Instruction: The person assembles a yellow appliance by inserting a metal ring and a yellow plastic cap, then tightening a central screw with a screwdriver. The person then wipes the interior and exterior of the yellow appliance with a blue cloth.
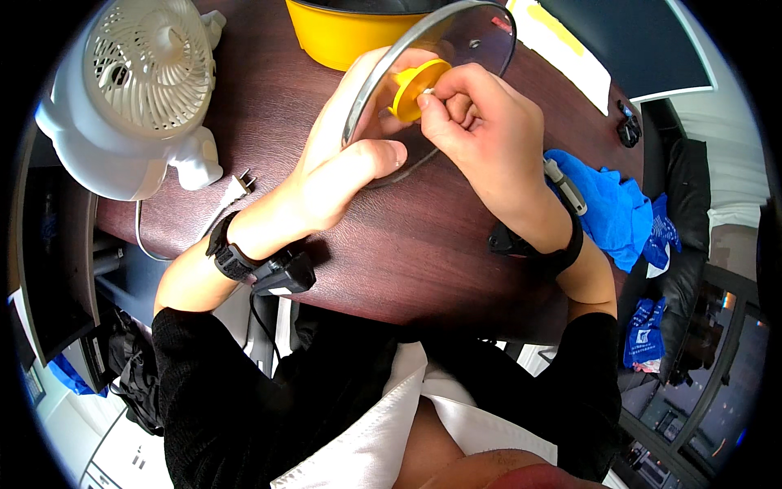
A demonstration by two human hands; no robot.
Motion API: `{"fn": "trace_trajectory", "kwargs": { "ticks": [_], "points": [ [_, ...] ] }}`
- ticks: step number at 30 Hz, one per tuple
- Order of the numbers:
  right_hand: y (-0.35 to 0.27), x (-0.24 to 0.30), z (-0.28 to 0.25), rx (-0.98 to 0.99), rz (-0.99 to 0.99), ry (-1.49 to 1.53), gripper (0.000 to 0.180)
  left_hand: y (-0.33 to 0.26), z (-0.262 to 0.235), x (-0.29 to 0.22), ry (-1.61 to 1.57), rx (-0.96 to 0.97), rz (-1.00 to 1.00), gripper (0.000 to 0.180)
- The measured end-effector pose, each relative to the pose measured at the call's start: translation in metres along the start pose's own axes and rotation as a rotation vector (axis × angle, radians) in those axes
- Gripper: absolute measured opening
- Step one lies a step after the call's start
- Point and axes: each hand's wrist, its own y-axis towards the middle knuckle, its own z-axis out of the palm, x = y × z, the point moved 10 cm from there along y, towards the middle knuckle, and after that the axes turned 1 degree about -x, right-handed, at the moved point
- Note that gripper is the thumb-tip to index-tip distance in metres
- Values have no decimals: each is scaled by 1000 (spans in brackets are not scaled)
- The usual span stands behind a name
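Tilted up over the table is a round glass lid [471, 47] with a metal rim. My left hand [338, 167] grips its left side, thumb in front and fingers partly hidden behind the glass. A yellow round knob [414, 91] sits near the middle of the lid, by my left fingers. At the knob's centre, my right hand [493, 126] is closed in a pinch between thumb and forefinger. A small pale bit shows at those fingertips, too little to name. Behind the lid stands a yellow pot [330, 37] with a dark inside, partly covered by the glass.
At the left stands a white fan [130, 98], its plug [235, 191] lying on the dark brown table [391, 253]. A blue cloth [603, 204] lies at the right, below white paper [570, 61] and a small black cable [628, 126]. Both wrists wear black strapped devices.
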Motion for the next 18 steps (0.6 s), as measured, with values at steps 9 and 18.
{"fn": "trace_trajectory", "kwargs": {
  "ticks": [9, 18],
  "points": [
    [0, -1, 5, 18, -21, 20, 20, -2, 7, -1, 11, 69, 13, 73],
    [0, -5, 6, 28, 102, 41, 16, -2, 2, -11, 211, 14, 118, 76]
  ]
}}
